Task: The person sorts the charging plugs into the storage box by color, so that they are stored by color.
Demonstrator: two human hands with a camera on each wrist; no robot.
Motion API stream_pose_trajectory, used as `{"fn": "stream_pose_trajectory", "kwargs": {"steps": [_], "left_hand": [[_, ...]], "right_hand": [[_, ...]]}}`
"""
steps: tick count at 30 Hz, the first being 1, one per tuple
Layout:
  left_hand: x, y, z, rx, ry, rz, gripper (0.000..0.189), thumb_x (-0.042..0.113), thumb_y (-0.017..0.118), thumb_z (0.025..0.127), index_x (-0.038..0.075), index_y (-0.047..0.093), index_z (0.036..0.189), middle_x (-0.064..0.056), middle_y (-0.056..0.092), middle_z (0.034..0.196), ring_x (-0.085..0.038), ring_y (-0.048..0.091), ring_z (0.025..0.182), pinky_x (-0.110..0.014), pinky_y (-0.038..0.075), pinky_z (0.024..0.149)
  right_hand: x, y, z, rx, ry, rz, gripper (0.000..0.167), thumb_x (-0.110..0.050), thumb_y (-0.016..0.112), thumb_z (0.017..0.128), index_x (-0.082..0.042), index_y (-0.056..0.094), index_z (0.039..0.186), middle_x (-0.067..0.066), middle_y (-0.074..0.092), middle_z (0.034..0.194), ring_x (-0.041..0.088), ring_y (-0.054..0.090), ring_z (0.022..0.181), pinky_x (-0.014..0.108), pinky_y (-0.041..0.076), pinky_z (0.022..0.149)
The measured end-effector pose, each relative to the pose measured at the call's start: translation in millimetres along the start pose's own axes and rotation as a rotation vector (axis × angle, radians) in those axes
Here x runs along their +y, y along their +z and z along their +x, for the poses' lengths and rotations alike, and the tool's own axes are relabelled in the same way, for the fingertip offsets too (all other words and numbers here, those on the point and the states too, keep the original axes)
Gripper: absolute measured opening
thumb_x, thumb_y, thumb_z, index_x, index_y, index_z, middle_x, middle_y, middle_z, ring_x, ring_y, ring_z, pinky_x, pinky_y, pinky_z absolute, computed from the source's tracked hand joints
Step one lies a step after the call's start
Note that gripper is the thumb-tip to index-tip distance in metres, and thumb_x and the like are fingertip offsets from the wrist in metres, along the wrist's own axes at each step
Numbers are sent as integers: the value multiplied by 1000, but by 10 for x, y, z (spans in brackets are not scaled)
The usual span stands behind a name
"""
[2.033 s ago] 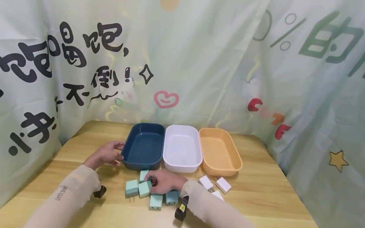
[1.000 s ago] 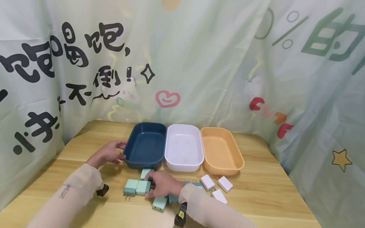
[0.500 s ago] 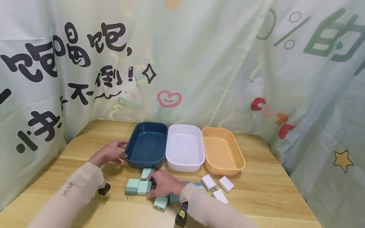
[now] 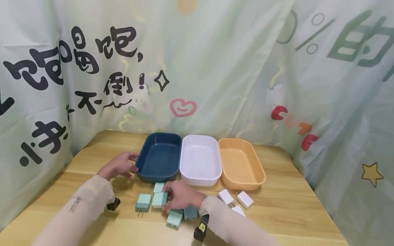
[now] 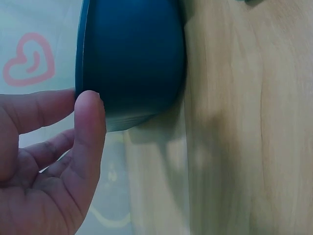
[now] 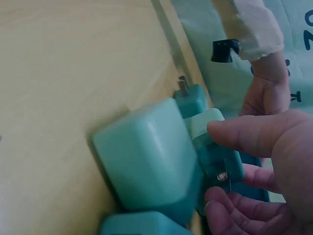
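My left hand (image 4: 123, 164) is at the left side of the dark blue tray (image 4: 160, 153). In the left wrist view, its thumb and index finger pinch the tray's rim (image 5: 81, 44). My right hand (image 4: 182, 195) pinches a two-tone mint-green charger plug (image 4: 159, 200) between thumb and fingers. The right wrist view shows the thumb on the pale part of this charger plug (image 6: 215, 152), a metal prong near the fingertips. Around it lie another mint charger (image 4: 143, 202) with prongs toward me, one behind (image 4: 158, 187), one in front (image 4: 174, 218) and a bluish one (image 4: 190, 213).
A white tray (image 4: 201, 160) and an orange tray (image 4: 241, 164) stand in a row right of the blue one. White charger plugs (image 4: 245, 199) lie on the wooden table (image 4: 286, 208) at the right, partly behind the right forearm. A printed curtain (image 4: 215, 68) hangs behind.
The right hand, after shifting left among the mint chargers, has moved slightly back right with the pinched one, opening a gap to the charger on its left. The left hand stays at the blue tray.
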State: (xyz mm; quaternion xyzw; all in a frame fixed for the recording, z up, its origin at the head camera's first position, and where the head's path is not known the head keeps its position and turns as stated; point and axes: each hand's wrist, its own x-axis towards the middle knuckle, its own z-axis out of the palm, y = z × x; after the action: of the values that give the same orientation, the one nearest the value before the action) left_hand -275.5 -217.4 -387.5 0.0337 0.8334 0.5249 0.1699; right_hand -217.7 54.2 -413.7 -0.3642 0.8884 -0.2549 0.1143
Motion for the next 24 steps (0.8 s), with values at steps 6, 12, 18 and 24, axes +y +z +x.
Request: {"fn": "stream_pose_trajectory", "kwargs": {"steps": [6, 12, 18, 24], "left_hand": [[25, -18, 17, 0, 4, 8, 68, -14, 58, 84, -12, 27, 144, -35, 31, 139, -34, 59, 94, -41, 59, 63], [14, -24, 7, 3, 10, -4, 70, -15, 58, 82, -13, 26, 144, -36, 31, 139, -33, 59, 91, -41, 58, 62], [9, -10, 5, 5, 8, -4, 69, -15, 57, 82, -13, 27, 144, -36, 32, 139, -33, 59, 90, -41, 58, 61], [8, 8, 5, 12, -6, 2, 68, -15, 58, 83, -12, 28, 144, -35, 32, 140, -33, 60, 91, -40, 58, 60]], "right_hand": [[-22, -164, -20, 27, 12, 85, 41, -21, 83, 74, -11, 64, 109, -4, 63, 91, -1, 57, 68, 14, 48, 67], [0, -236, -12, 65, -5, 108, 42, -22, 84, 74, -12, 64, 110, -5, 64, 92, -1, 58, 65, 15, 49, 65], [32, -271, 10, 103, -18, 154, 40, -22, 84, 75, -14, 64, 109, -7, 64, 92, 1, 59, 67, 17, 50, 67], [38, -316, 45, 122, -23, 196, 40, -21, 84, 75, -13, 64, 109, -3, 64, 90, 5, 60, 69, 19, 51, 68]]}}
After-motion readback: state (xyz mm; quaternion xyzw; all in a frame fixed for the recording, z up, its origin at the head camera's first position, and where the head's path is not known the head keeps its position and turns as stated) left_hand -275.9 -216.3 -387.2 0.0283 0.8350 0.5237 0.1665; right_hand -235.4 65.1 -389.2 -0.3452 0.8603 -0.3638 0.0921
